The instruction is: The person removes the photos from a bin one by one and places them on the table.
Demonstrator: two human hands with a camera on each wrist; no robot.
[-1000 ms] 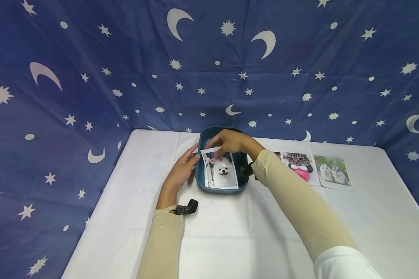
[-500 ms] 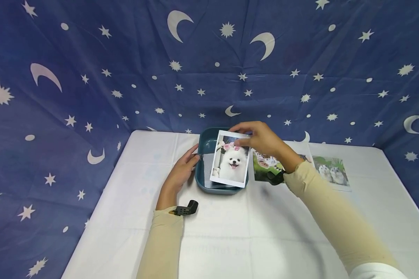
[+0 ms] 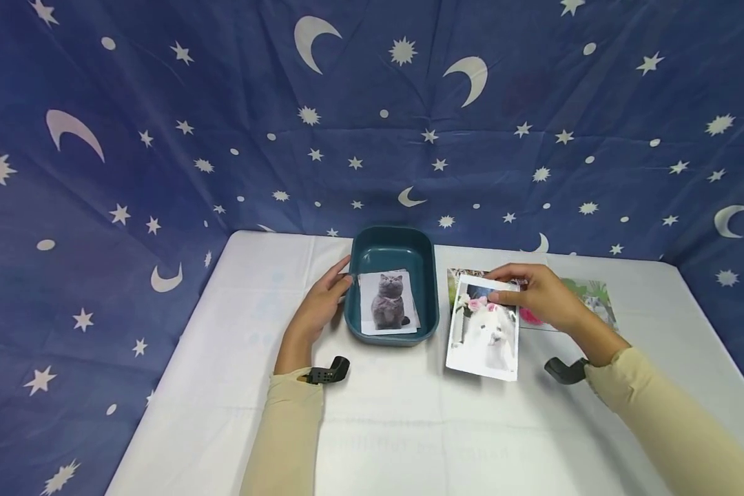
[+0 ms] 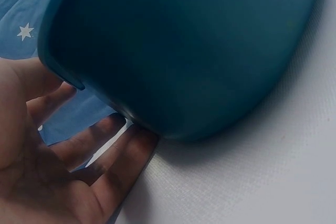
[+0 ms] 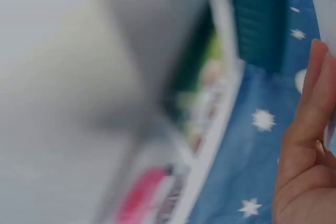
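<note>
right hand (image 3: pixel 533 293) pinching dog photo (image 3: pixel 483 337) at its far corner, right of bin (image 3: pixel 381 257) | photo on hand's bin side, long axis near-to-far | left hand (image 3: pixel 315 311), fingers nearly straight, touching bin's left wall

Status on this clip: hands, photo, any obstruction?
Right hand pinching dog photo, right of bin. Left hand touching bin's left side. Other photos partly hidden behind dog photo and right hand; nothing obviously in the way.
</note>
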